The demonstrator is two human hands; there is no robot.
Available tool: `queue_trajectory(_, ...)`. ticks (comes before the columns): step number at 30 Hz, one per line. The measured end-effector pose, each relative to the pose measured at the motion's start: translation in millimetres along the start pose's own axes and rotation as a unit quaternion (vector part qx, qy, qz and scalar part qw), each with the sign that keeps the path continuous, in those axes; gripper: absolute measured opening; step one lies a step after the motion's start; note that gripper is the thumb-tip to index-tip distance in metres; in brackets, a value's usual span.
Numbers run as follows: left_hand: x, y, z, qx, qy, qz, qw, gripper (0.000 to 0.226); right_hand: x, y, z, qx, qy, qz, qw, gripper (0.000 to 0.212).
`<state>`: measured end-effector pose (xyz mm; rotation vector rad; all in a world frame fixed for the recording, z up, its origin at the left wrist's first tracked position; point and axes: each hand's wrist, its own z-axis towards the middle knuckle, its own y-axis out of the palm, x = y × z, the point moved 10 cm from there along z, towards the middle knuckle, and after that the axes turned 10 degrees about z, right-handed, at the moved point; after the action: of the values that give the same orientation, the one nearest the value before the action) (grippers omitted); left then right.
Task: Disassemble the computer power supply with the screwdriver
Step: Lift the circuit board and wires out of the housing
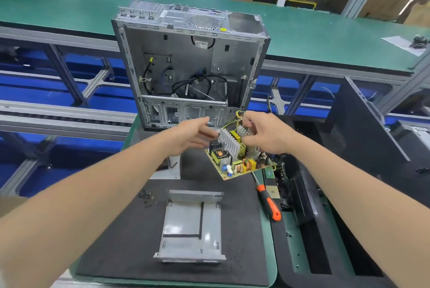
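Right hand: my right hand is clenched round the far finned heat sink of the tan power supply circuit board, holding it tilted in the air above the black foam mat.
Left hand: my left hand meets the end of the nearer silver heat sink; whether it is pinching or only touching, I cannot tell.
Wires: yellow wires leave the board's far edge; their other end is hidden.
Below: the emptied grey sheet-metal casing lies on the mat, with the orange-and-black screwdriver near its right and small dark screws to its left.
Risk: I judge that a wire not yet freed could snag and jerk the board out of my grip. A drop would hit the casing or scatter the screws.
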<state>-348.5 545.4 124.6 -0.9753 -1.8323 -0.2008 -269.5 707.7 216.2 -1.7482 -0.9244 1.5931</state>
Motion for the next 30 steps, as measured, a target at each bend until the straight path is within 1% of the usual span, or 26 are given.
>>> queue_trajectory(4,30,19,32,-0.066,-0.015,0.002,0.998,0.059,-6,7,3,0.014,-0.011,0.003,1.0,0.033)
queue_trajectory(6,43,33,43,-0.106,-0.027,-0.018,0.994,0.059,-5,13,3,0.016,-0.006,0.001,1.0,0.031)
queue_trajectory(7,47,39,47,-0.119,-0.039,-0.045,0.991,0.058,-4,16,3,0.019,-0.006,0.0,1.0,0.03)
queue_trajectory(9,51,48,55,-0.127,-0.086,-0.136,0.979,0.052,-3,21,0,0.031,-0.016,-0.006,0.999,0.028)
queue_trajectory(11,53,55,59,-0.126,-0.137,-0.251,0.95,0.04,-2,27,-3,0.032,-0.027,-0.022,0.999,0.026)
queue_trajectory(12,52,58,60,-0.121,-0.158,-0.294,0.935,0.039,0,31,-4,0.027,-0.03,-0.027,0.999,0.026)
queue_trajectory(15,45,65,63,-0.108,-0.192,-0.362,0.906,0.043,6,36,-9,0.015,-0.033,-0.035,0.999,0.022)
queue_trajectory(16,42,66,63,-0.105,-0.19,-0.373,0.902,0.043,9,37,-10,0.013,-0.031,-0.037,0.999,0.022)
queue_trajectory(19,35,62,62,-0.092,-0.172,-0.38,0.904,0.027,20,38,-11,0.023,-0.021,-0.048,0.998,0.025)
queue_trajectory(24,34,45,51,-0.067,-0.118,-0.309,0.941,0.03,31,46,-7,0.036,0.006,-0.061,0.997,0.022)
queue_trajectory(26,37,39,46,-0.061,-0.086,-0.337,0.936,0.023,31,51,-2,0.051,0.013,-0.065,0.996,0.02)
queue_trajectory(28,36,27,42,-0.034,-0.061,-0.37,0.927,0.017,34,54,3,0.07,0.031,-0.059,0.995,0.021)
queue_trajectory(30,30,11,36,0.001,-0.049,-0.335,0.941,0.018,38,58,9,0.084,0.058,-0.039,0.994,0.022)
